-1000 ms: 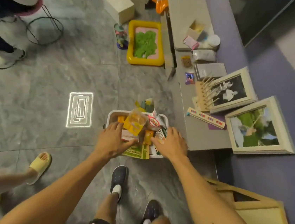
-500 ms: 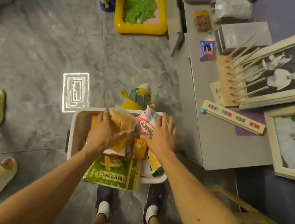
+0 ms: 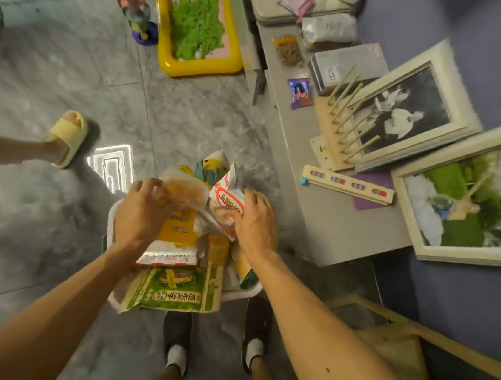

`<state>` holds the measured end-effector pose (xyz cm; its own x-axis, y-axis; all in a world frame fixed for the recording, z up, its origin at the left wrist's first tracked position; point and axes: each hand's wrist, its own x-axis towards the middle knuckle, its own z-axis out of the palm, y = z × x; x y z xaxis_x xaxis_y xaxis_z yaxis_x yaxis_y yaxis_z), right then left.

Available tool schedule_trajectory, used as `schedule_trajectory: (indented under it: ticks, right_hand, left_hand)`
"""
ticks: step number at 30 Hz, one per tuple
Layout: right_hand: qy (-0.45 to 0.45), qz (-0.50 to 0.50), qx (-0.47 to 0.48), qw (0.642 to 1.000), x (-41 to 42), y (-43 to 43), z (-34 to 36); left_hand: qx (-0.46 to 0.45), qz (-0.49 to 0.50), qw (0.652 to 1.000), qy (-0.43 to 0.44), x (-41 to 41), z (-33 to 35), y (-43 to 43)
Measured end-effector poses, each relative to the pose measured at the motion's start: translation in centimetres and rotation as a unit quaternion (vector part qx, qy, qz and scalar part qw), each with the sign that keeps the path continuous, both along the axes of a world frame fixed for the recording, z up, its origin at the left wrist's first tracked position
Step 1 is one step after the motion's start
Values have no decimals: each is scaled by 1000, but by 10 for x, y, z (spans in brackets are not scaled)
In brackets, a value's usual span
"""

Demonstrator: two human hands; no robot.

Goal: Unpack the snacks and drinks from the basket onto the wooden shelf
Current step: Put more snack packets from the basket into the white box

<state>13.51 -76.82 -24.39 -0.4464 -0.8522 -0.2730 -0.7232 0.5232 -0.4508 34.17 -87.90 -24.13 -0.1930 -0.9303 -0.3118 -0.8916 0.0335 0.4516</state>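
A white basket [image 3: 112, 214] full of snack packs sits on the grey floor in front of my feet. My left hand [image 3: 140, 211] grips a clear bag of orange-brown snacks [image 3: 185, 191] at the top of the pile. My right hand [image 3: 255, 221] holds a white and red snack bag [image 3: 226, 201] beside it. Under them lie a yellow pack [image 3: 177, 228], a green pack [image 3: 175, 289] hanging over the near rim and other packs. The low grey shelf [image 3: 326, 226] stands just right of the basket.
On the shelf lie a purple snack pack [image 3: 299, 93], a bag of brown bits [image 3: 288, 50], a wooden peg rack [image 3: 341, 119], a striped strip [image 3: 348, 185] and two framed pictures [image 3: 467, 195]. A yellow tray of green stuff [image 3: 196, 21] is on the floor. Another person's feet in yellow slippers [image 3: 68, 134] stand at left.
Both hands have closed on bags at the top of the pile and lifted them a little. The view has shifted closer over the basket, and the other person's feet have stepped nearer.
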Motion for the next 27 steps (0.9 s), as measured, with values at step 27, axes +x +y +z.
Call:
schedule_trajectory:
  ticks: [27]
  right_hand:
    - [232,-533,-126,804,5,387,517]
  left_hand:
    - [-70,-501,799,324,-216,498,219]
